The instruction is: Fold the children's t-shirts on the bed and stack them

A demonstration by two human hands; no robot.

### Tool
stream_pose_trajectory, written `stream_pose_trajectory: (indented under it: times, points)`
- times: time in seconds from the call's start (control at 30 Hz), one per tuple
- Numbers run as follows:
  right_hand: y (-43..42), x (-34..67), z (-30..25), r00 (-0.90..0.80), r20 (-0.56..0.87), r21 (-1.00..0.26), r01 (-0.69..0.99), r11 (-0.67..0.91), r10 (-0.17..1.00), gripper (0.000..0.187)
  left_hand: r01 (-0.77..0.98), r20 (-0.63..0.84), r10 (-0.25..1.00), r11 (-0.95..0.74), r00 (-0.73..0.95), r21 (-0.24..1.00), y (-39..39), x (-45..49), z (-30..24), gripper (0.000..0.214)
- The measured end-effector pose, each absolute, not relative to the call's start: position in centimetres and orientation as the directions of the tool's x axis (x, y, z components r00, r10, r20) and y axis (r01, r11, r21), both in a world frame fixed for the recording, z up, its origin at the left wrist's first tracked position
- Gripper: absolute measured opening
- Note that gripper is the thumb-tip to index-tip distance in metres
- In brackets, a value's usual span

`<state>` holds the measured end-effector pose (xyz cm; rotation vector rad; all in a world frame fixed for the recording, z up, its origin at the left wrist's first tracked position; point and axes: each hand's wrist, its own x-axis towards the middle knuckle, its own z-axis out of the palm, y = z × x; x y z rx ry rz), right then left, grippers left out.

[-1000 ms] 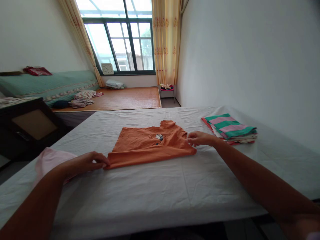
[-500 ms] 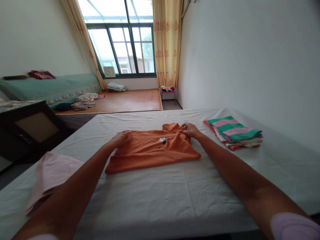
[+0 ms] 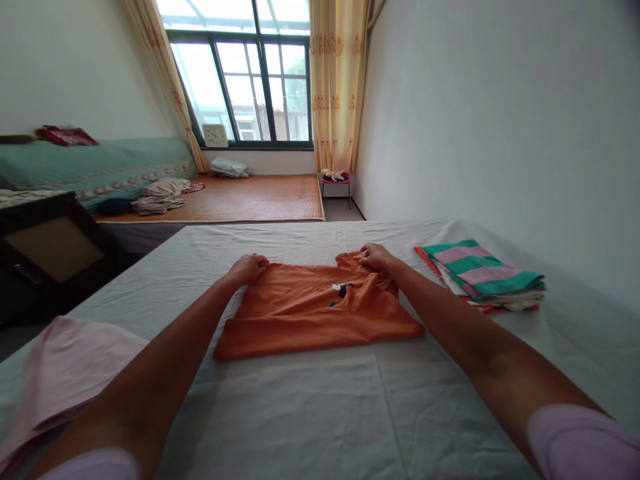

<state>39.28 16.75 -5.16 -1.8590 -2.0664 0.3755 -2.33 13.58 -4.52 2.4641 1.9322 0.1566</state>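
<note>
An orange T-shirt [image 3: 295, 300] with a small black-and-white print lies partly folded on a white-sheeted bed [image 3: 300, 413]. Its near edge is turned over in a long strip. At the far left corner, my left hand [image 3: 251, 268] pinches the cloth with fingers bent. My right hand [image 3: 379, 257] grips the shirt's far right part near the sleeve, where the fabric bunches. The fingertips of both hands are partly hidden.
To the right is a stack of folded clothes [image 3: 483, 270], green-and-pink striped on top. A pale pink garment [image 3: 85, 367] lies at the left, partly behind my left forearm. Beyond are a second bed [image 3: 260, 197], a dark cabinet [image 3: 55, 247] and a small stool [image 3: 336, 180].
My left hand has gone from lying on the shirt's left edge to pinching its far corner. My right hand stays at the far right part. The view has shifted slightly.
</note>
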Motion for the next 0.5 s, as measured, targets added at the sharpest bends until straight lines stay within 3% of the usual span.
stream_pose_trajectory:
  times: [0.13, 0.23, 0.33, 0.4, 0.5]
  points:
    - [19.0, 38.3, -3.4, -0.083, 0.116, -0.407, 0.905, 0.123, 0.990, 0.017, 0.984, 0.194, 0.975, -0.136, 0.113, 0.112, 14.7, -2.5, -3.9, 0.030]
    - [20.1, 37.9, -1.7, -0.036, 0.233, -0.400, 0.907, 0.130, 0.972, 0.027, 0.983, 0.307, 0.952, -0.049, -0.008, 0.175, 15.0, -2.1, -3.2, 0.037]
    - [19.3, 38.1, -0.7, -0.100, 0.280, -0.360, 0.911, 0.201, 0.955, 0.031, 0.964, 0.333, 0.942, -0.119, 0.034, 0.239, 13.8, -1.6, -2.3, 0.046]
    - [17.6, 38.8, -0.5, -0.209, 0.164, -0.313, 0.916, 0.252, 0.964, 0.026, 0.927, 0.239, 0.954, -0.247, 0.181, 0.283, 12.1, -1.5, -1.9, 0.042]
    - [14.2, 40.3, -1.0, -0.304, -0.101, -0.261, 0.927, 0.269, 0.947, 0.049, 0.854, -0.012, 0.914, -0.376, 0.407, 0.360, 8.5, -1.4, -1.6, 0.036]
